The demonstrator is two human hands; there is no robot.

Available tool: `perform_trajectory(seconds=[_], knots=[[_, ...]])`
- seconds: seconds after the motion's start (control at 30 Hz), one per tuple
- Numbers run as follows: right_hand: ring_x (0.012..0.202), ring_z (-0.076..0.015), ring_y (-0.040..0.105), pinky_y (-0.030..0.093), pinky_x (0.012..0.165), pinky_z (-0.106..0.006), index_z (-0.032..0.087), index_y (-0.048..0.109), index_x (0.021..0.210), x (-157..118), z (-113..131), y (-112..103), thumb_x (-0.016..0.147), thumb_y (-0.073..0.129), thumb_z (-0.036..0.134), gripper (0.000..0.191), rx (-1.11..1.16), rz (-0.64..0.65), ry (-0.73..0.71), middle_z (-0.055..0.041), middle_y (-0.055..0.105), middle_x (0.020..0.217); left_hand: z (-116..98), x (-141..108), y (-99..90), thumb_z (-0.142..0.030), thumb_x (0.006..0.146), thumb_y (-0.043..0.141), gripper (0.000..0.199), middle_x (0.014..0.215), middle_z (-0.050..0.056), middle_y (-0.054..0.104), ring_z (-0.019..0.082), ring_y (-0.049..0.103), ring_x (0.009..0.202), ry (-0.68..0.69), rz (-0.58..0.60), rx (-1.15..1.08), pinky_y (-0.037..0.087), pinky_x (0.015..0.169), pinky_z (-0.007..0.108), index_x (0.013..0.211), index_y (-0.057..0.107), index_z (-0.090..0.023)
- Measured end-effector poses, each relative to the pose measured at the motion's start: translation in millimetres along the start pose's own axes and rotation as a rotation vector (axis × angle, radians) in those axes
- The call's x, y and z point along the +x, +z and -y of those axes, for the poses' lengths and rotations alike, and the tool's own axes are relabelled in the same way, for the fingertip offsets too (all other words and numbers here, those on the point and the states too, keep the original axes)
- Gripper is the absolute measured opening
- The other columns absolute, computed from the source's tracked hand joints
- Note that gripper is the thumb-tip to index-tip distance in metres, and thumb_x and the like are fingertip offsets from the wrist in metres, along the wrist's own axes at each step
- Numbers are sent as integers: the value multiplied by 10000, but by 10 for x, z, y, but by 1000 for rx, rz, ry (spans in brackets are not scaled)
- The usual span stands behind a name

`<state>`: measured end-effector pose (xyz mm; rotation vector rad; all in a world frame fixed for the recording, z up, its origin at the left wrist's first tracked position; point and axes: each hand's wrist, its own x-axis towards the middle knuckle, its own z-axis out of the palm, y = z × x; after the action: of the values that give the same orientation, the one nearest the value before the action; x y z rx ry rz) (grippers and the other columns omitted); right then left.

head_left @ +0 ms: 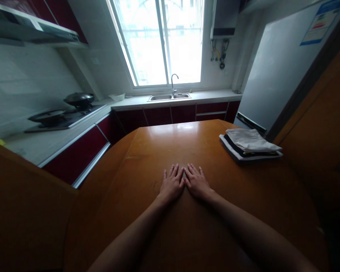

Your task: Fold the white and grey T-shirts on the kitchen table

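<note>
My left hand (pixel 171 183) lies flat on the wooden table (pixel 121 211), palm down with its fingers spread. Beside it my right hand (pixel 197 183) rests the same way, open and holding nothing. The thumbs and index fingers of both hands meet or nearly meet, framing a small patch of tabletop. To the right, beyond my right hand, a stack of folded cloths (pixel 251 140) sits on the table, with white or light grey layers and a black one between them. Neither hand touches the stack.
A counter with a double sink (pixel 161 98) and tap (pixel 172 85) runs beneath the window. On the left stand a stove (pixel 73 118), a lidded wok (pixel 78 99) and another pan (pixel 48 116). A fridge (pixel 274 71) stands at the right, close to the table.
</note>
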<state>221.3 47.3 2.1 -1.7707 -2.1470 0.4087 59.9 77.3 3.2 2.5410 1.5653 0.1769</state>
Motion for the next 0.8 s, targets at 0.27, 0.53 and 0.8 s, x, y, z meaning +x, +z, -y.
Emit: perform_trajectory(seconds=[0.27,0.53,0.8], knots=[[1523,-252,202,60,1227,-521,187,421,1523,-2,13,28,985,421,383,572,43,-14,17,-124,293,1624,21,-3,14,-421,996,366,573,1648,53,234,272,169,1532,7,-11,-12,94,1222,580,1554,362,-290],[1313,-243,516,362,1131,-377,144,637,1283,258,-551,-694,927,496,266,403,181,-437,99,-146,593,1388,-1,-5,-25,-407,997,347,573,1646,75,232,275,173,1530,8,-11,-16,103,1214,589,1549,374,-255],[1177,-385,515,387,985,-526,114,701,1099,-80,-1724,-1551,867,632,293,301,-69,-838,674,-246,613,1204,-7,0,-61,-401,993,376,560,1643,71,250,273,186,1527,-4,-12,-11,120,1217,570,1536,395,-266]])
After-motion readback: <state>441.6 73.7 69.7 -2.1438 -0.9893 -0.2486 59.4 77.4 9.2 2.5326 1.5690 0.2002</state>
